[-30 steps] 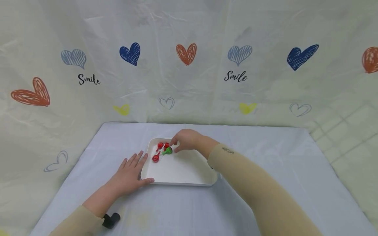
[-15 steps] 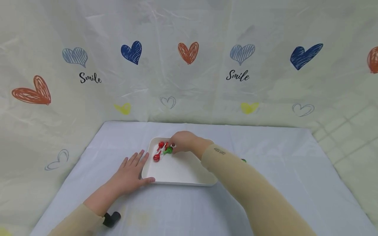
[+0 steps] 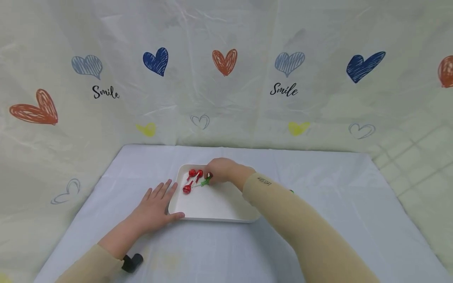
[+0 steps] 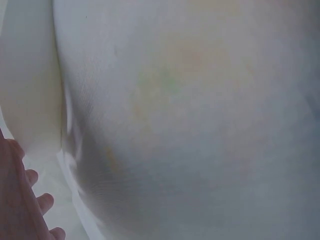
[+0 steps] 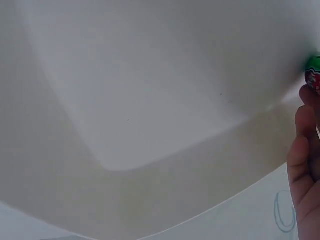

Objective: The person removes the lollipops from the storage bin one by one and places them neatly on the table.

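A white tray lies on the table, with three red-wrapped lollipops, one of them this red lollipop, in its far left part. My right hand reaches over the tray and pinches a green lollipop by its head; the stick points left towards the red ones. In the right wrist view the green-and-red wrapper shows at the fingertips. My left hand rests with spread, straight fingers on the tray's left edge, thumb at the near left corner. The left wrist view catches only part of that hand.
A white cloth covers the table. Just past the right sleeve a small green thing peeks out, mostly hidden. A black device sits at the left wrist. Behind stands a sheet printed with hearts.
My right hand has moved slightly left and down onto the green lollipop, whose head is now between the fingers. The small green thing beyond the sleeve has come into view. My left hand stays put.
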`<state>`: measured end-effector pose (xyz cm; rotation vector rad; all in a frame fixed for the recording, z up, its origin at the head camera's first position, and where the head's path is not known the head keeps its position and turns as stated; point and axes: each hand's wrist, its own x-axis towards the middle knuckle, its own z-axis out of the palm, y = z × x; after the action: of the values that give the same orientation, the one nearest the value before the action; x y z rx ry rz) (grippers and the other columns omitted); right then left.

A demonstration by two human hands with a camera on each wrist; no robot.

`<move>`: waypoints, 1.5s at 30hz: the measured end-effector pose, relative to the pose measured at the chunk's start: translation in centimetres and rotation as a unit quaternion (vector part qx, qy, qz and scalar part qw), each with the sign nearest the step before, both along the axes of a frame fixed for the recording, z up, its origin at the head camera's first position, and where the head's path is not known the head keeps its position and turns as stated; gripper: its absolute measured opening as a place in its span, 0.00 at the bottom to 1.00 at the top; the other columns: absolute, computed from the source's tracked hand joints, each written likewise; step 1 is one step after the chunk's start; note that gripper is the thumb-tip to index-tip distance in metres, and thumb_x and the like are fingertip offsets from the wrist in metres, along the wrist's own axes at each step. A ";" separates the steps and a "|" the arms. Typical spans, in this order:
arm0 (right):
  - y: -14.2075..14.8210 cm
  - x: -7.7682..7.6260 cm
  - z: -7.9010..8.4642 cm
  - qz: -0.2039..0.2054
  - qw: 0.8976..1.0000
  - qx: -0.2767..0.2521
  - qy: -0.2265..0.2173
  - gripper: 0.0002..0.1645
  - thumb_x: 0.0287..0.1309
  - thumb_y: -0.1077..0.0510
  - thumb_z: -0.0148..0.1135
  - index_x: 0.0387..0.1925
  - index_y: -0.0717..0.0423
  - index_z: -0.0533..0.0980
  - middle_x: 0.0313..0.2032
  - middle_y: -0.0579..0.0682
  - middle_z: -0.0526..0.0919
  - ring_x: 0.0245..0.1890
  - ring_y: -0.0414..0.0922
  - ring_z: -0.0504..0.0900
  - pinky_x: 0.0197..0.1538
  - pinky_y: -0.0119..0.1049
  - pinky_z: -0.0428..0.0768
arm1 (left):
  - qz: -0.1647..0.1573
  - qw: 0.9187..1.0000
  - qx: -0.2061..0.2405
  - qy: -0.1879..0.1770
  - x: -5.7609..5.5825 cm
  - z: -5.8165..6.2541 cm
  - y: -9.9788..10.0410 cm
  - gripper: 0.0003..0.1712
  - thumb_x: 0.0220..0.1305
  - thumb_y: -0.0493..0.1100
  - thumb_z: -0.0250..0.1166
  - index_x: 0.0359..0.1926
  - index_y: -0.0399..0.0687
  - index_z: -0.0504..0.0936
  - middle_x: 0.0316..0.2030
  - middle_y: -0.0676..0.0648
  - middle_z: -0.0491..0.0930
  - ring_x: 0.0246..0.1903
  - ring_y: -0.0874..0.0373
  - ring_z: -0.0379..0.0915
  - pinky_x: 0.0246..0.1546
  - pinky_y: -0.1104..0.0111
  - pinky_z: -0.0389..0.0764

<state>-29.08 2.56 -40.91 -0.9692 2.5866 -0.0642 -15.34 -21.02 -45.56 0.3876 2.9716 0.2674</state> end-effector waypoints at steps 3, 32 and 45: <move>0.6 0.0 0.2 -0.005 1.000 -0.001 -0.008 0.11 0.59 0.53 0.71 0.44 0.39 0.86 0.38 0.39 0.82 0.42 0.41 0.76 0.54 0.37 0.78 | 0.000 1.000 0.002 0.002 0.0 0.1 0.0 0.65 0.52 0.80 0.60 0.78 0.46 0.50 0.77 0.38 0.45 0.75 0.36 0.40 0.70 0.36 0.42; 5.0 1.0 1.5 -0.008 0.998 -0.017 -0.053 0.20 0.59 0.53 0.71 0.54 0.33 0.83 0.55 0.36 0.80 0.60 0.40 0.73 0.65 0.39 0.70 | -0.001 1.000 0.002 0.002 0.1 -0.1 0.0 0.66 0.51 0.81 0.58 0.78 0.46 0.50 0.77 0.38 0.46 0.74 0.35 0.41 0.69 0.35 0.42; 5.2 0.9 0.9 -0.044 0.997 -0.008 -0.064 0.15 0.56 0.49 0.73 0.47 0.39 0.86 0.37 0.37 0.81 0.41 0.38 0.76 0.48 0.33 0.78 | -0.002 1.000 0.005 0.005 0.2 0.2 0.1 0.64 0.53 0.79 0.60 0.78 0.46 0.50 0.77 0.38 0.47 0.74 0.35 0.42 0.69 0.35 0.43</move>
<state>-28.18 7.75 -40.04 -0.8287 2.5121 -0.1649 -15.10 -20.89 -45.34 0.3983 2.9800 0.2804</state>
